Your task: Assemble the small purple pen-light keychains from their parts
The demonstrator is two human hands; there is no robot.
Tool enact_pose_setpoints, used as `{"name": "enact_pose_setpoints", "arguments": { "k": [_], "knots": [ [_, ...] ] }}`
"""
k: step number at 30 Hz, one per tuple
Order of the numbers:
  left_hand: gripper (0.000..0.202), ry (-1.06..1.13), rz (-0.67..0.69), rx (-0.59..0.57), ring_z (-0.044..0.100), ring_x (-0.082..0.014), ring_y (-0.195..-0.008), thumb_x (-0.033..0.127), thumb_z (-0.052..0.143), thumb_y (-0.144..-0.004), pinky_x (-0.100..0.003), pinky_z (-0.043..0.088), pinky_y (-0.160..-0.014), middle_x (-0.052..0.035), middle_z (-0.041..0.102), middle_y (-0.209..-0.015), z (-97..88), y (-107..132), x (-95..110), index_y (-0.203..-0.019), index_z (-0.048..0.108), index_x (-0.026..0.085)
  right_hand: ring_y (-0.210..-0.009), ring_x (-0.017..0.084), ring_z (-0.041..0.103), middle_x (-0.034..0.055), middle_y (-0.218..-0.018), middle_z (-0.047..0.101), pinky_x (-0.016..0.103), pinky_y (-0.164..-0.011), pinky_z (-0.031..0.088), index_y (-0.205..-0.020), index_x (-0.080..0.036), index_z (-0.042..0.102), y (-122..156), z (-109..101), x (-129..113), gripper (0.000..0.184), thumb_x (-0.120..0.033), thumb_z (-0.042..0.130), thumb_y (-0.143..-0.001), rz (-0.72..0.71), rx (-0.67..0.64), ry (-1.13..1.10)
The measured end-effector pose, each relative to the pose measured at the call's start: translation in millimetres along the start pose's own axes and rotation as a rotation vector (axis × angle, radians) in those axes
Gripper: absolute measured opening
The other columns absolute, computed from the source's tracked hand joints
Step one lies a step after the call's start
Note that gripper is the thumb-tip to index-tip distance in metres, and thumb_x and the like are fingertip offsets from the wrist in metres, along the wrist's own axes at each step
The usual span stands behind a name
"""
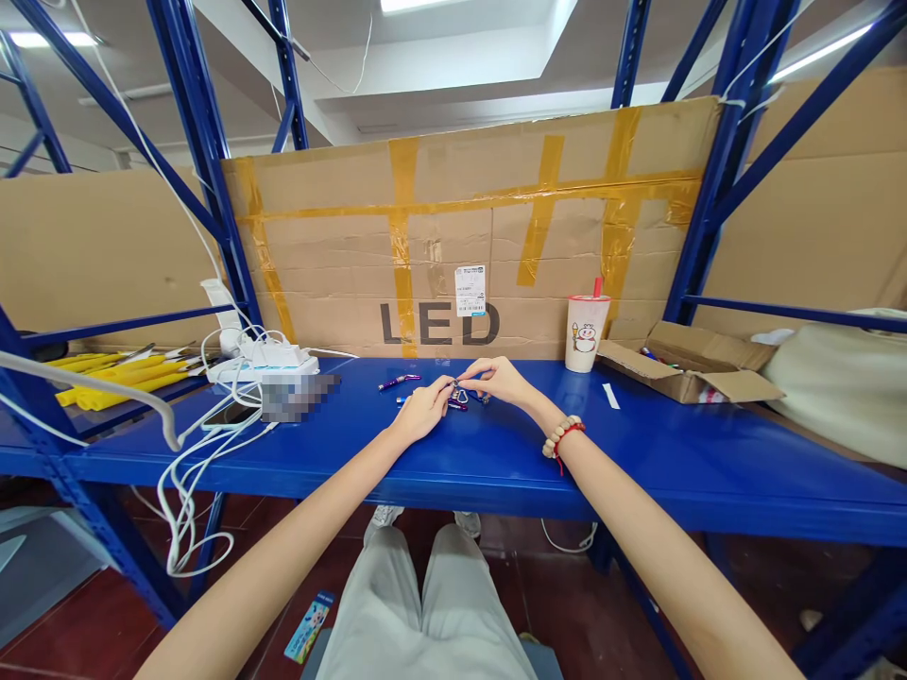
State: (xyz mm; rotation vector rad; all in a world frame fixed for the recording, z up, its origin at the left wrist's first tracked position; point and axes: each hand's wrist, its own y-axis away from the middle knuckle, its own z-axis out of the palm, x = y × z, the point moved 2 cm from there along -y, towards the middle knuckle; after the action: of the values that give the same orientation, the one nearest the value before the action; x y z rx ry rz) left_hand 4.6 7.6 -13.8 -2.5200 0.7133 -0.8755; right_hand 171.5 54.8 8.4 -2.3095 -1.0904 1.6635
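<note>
Both my hands meet over the blue shelf (496,453) in front of me. My left hand (423,408) is closed in a pinch on a small metal carabiner clip (459,399). My right hand (502,378), with a bead bracelet on its wrist, pinches the same small clip from the other side. A purple pen-like piece (399,381) lies on the shelf just left of the hands. A few more small pieces lie under the fingers, too small to name.
A taped cardboard sheet (468,236) marked LED stands behind the shelf. A paper cup (585,332) with a red straw and an open cardboard box (687,364) sit to the right. A power strip with white cables (262,361) and yellow tubes (120,378) lie to the left.
</note>
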Motion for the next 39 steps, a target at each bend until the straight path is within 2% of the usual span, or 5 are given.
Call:
{"name": "enact_pose_setpoints", "arguments": {
  "k": [8,16,26,31,39],
  "knots": [
    [0.029,0.016,0.059,-0.018,0.055,-0.0141,-0.060,0.031,0.027,-0.095,-0.023,0.041,-0.064,0.0025,0.053,-0.061,0.9,0,2,-0.109,0.050,0.019,-0.048,0.007,0.051,0.0084,-0.082,0.063,0.016,-0.040,0.038,-0.075,-0.009,0.071,0,0,0,0.051,-0.054,0.078,-0.053,-0.022,0.010,-0.031],
    [0.026,0.031,0.085,-0.020,0.059,-0.0165,-0.076,0.032,0.029,-0.095,-0.025,0.042,-0.071,-0.0013,0.060,-0.077,1.0,1,2,-0.105,0.049,0.019,-0.049,0.008,0.051,0.0077,-0.077,0.062,0.017,-0.040,0.039,-0.078,-0.008,0.071,0,0,3,0.053,-0.053,0.079,-0.052,-0.020,-0.031,-0.048],
    [0.025,0.001,0.102,-0.058,0.060,-0.0182,-0.081,0.032,0.032,-0.095,-0.026,0.043,-0.073,-0.0028,0.061,-0.081,0.7,2,1,-0.101,0.051,0.018,-0.047,0.006,0.051,0.0071,-0.074,0.061,0.017,-0.040,0.040,-0.073,-0.007,0.068,0,3,10,0.053,-0.054,0.080,-0.052,-0.031,-0.025,-0.022],
    [0.020,-0.014,0.131,-0.052,0.061,-0.0183,-0.085,0.030,0.037,-0.093,-0.026,0.043,-0.075,-0.0038,0.064,-0.092,-0.4,2,1,-0.097,0.053,0.019,-0.042,0.005,0.047,0.0059,-0.071,0.060,0.018,-0.039,0.039,-0.070,-0.008,0.069,3,4,5,0.051,-0.053,0.081,-0.049,-0.023,-0.030,0.003],
    [0.016,-0.050,0.133,-0.034,0.062,-0.0183,-0.078,0.029,0.039,-0.093,-0.025,0.043,-0.069,-0.0024,0.064,-0.084,-1.4,4,-1,-0.093,0.051,0.020,-0.039,0.006,0.047,0.0056,-0.069,0.060,0.018,-0.037,0.037,-0.068,-0.009,0.069,6,7,1,0.047,-0.052,0.080,-0.051,0.000,-0.027,0.054]
  ]
}}
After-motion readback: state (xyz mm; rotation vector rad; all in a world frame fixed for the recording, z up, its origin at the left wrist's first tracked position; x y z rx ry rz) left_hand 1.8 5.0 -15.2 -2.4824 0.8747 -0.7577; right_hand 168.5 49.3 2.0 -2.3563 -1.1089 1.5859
